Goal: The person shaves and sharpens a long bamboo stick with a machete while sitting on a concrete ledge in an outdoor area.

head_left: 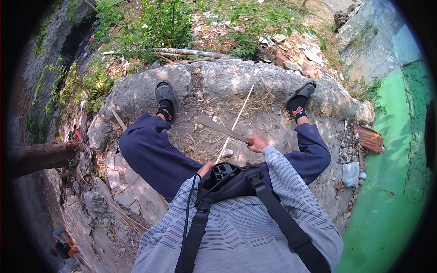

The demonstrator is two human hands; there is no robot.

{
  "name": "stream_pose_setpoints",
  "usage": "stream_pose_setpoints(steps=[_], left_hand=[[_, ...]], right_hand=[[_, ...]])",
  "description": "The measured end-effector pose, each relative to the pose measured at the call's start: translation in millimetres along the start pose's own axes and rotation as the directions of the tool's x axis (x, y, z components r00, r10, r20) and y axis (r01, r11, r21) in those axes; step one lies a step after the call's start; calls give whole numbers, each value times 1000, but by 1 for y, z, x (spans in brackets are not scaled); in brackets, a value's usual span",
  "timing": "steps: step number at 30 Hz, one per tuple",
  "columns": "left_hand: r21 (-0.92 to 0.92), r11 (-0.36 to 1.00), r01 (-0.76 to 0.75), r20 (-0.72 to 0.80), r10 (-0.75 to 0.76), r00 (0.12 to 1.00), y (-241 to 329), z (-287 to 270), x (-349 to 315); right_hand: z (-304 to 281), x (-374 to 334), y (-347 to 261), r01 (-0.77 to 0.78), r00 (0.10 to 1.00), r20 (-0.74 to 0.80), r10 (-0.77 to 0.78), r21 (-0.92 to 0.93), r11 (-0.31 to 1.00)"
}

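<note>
My right hand point(258, 143) is closed around the handle of a machete point(220, 127), whose long, dull brown blade points left and slightly away from me. The blade crosses a thin, pale bamboo strip point(241, 112) between my feet; whether the two touch, I cannot tell. That strip slants from near my lap out to the right, toward the stone edge. At its near end, my left hand point(205, 169) is closed on it, partly covered by the black chest harness point(223, 175). Curly pale shavings point(259, 99) lie on the ground about the strip's far end.
A rough stone kerb point(236, 77) curves beyond my feet, with plants and litter behind it. On the right are a reddish brick point(370, 139), a white block point(350, 174) and a green wall point(382, 191). A trunk point(43, 156) juts in at left. Another person point(63, 245) is at lower left.
</note>
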State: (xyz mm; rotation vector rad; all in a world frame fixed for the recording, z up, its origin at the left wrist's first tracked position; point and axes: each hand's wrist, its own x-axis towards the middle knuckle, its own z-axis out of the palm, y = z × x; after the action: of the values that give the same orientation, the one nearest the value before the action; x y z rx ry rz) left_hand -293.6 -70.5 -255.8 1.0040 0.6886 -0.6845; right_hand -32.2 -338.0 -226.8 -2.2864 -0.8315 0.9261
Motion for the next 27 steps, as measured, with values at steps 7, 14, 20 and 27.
stream_pose_setpoints(steps=[7,14,20,27], left_hand=[[52,997,-54,17,54,998,7,8,-9],[67,996,-54,33,52,998,10,3,-13],[61,996,-57,60,53,997,13,5,-13],[-182,981,-65,291,117,950,14,-11,-18]], right_hand=[[-23,2,64,-278,952,-103,287,87,956],[-14,-6,33,-158,987,17,159,-26,987],[-9,-8,15,-110,991,73,109,7,994],[-12,-6,0,-166,986,21,165,91,982]])
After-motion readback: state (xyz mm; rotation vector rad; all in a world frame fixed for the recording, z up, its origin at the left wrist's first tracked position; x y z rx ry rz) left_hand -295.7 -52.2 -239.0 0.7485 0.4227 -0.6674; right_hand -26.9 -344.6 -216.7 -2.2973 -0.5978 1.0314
